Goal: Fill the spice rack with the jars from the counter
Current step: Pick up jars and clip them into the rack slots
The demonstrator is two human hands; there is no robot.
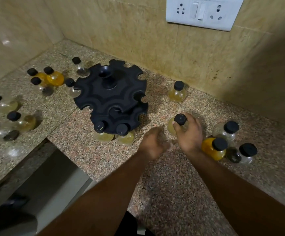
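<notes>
So, left counter: loose black-capped jars (25, 120) sit in clusters on the granite counter (172, 184), two of them orange.
Rack: my black spice rack (110, 94) stands centre-back; two jars (102, 132) hang in its front lower slots, upper slots open.
Left hand: my left hand (152, 143) is blurred, fingers loosely curled, holding nothing I can see.
Right hand: my right hand (188, 133) is wrapped round a yellowish jar (180, 120) just right of the rack.
Far right: an orange jar (214, 148) and clear ones stand beside my wrist; one jar (177, 91) stands near the wall.
</notes>
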